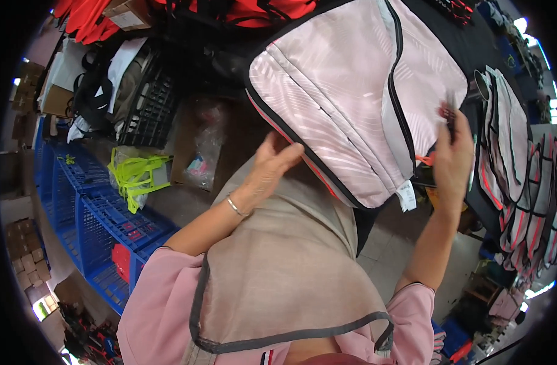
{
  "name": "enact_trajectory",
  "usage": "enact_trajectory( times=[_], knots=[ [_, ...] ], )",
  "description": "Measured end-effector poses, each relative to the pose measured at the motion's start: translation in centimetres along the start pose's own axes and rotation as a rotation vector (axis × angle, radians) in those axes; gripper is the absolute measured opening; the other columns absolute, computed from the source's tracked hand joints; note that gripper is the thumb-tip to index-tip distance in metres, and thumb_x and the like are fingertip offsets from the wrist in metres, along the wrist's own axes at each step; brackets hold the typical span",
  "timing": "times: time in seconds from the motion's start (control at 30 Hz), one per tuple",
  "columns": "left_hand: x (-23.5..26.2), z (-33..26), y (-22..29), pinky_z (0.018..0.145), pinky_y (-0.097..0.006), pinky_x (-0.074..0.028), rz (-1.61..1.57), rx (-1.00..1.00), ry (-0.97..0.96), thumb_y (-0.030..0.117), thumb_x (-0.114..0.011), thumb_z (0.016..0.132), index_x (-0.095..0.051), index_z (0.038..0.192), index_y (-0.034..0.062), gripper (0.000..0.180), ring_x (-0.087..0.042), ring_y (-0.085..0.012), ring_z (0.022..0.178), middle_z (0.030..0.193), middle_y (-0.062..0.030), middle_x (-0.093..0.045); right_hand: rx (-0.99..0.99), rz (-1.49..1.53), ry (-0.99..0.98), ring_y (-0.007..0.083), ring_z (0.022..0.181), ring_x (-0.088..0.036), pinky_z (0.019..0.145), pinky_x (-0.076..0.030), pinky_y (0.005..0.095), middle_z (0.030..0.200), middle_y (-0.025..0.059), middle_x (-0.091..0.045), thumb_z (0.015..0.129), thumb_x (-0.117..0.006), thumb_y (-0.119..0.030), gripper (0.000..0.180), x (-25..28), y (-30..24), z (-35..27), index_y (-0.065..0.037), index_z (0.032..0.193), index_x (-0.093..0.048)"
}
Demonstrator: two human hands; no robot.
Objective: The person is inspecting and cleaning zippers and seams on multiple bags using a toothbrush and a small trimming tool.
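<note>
A pink patterned bag (339, 79), edged in black piping with a line of red along its lower left side, lies obliquely in front of the person, in the upper centre and right of the view. A curved black zip (398, 112) crosses its face; a white label (406, 196) hangs from its lower corner, and an orange-red tab (424, 160) shows near the zip's lower end. The left hand (277, 159), with a bracelet (236, 205) at the wrist, touches the bag's lower left edge, thumb and fingers slightly parted; whether it pinches the fabric cannot be told, as the edge hides part of the fingers. The right hand (453, 146), blurred, is beside the bag's right edge, its fingers closed around a small dark implement (449, 112). The person wears a beige apron (290, 274) with a dark grey hem over a pink shirt (160, 298). To the left stand a black crate (146, 109) filled with papers and dark straps, blue crates (102, 213), a bundle of yellow-green straps (135, 176) and a cardboard box (184, 143) containing clear plastic. To the right, grey-and-pink fabric pieces (503, 134) lie beside the bag, near further pieces with red edging (531, 207).
</note>
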State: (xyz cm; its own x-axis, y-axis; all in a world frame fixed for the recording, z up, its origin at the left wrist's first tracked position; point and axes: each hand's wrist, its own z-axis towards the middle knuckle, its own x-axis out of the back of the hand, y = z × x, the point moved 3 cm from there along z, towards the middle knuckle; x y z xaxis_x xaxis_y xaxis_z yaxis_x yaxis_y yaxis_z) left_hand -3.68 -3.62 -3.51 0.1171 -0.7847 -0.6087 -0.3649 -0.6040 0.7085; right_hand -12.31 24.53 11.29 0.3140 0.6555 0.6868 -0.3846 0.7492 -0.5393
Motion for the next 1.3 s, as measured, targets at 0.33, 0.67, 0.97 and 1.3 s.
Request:
enact_trajectory(
  times=[0.33, 0.67, 0.97, 1.3],
  knots=[
    [3.0, 0.6, 0.2, 0.083, -0.028, -0.048, 0.0, -0.059, 0.188, 0.021, -0.062, 0.091, -0.053, 0.116, 0.0016, 0.032, -0.059, -0.0143, 0.094, 0.107, -0.0063, -0.059, -0.128, 0.261, -0.273, 0.0135, 0.078, -0.052, 0.073, -0.044, 0.0243, 0.089, 0.0073, -0.058, 0.087, -0.067, -0.011, 0.027, -8.8, -5.7, -2.6, 0.001, 0.111, -0.063],
    [2.4, 2.8, -2.0, 0.092, -0.032, -0.049, -0.057, 0.074, -0.088, -0.007, -0.063, 0.078, -0.044, 0.127, 0.0009, 0.053, -0.056, -0.0173, 0.107, 0.114, -0.0081, -0.057, 0.122, -0.117, -0.533, 0.0345, 0.078, -0.061, 0.066, -0.048, 0.0434, 0.086, 0.0146, -0.057, 0.068, -0.076, -0.011, 0.034, -11.4, -8.7, -7.2, -0.003, 0.093, -0.055],
    [-5.3, 0.4, -3.9, 0.087, -0.029, -0.048, 0.291, 0.205, -0.425, 0.007, -0.081, 0.071, -0.06, 0.11, -0.0012, 0.045, -0.061, -0.0148, 0.095, 0.103, -0.0066, -0.065, 0.104, 0.223, -0.382, 0.0242, 0.062, -0.062, 0.061, -0.05, 0.033, 0.074, 0.0169, -0.064, 0.075, -0.067, -0.008, 0.019, -9.9, -9.9, -0.1, 0.002, 0.091, -0.065],
    [-8.0, -1.0, -0.7, 0.078, -0.028, -0.054, 0.233, -0.103, -0.351, 0.01, -0.076, 0.08, -0.062, 0.106, -0.0021, 0.032, -0.064, -0.0123, 0.088, 0.098, -0.0064, -0.067, 0.149, -0.005, -0.55, 0.0146, 0.072, -0.057, 0.066, -0.048, 0.0273, 0.087, 0.0102, -0.06, 0.063, -0.085, -0.023, 0.048, -0.3, -12.3, -1.3, 0.002, 0.098, -0.063]
  ],
)
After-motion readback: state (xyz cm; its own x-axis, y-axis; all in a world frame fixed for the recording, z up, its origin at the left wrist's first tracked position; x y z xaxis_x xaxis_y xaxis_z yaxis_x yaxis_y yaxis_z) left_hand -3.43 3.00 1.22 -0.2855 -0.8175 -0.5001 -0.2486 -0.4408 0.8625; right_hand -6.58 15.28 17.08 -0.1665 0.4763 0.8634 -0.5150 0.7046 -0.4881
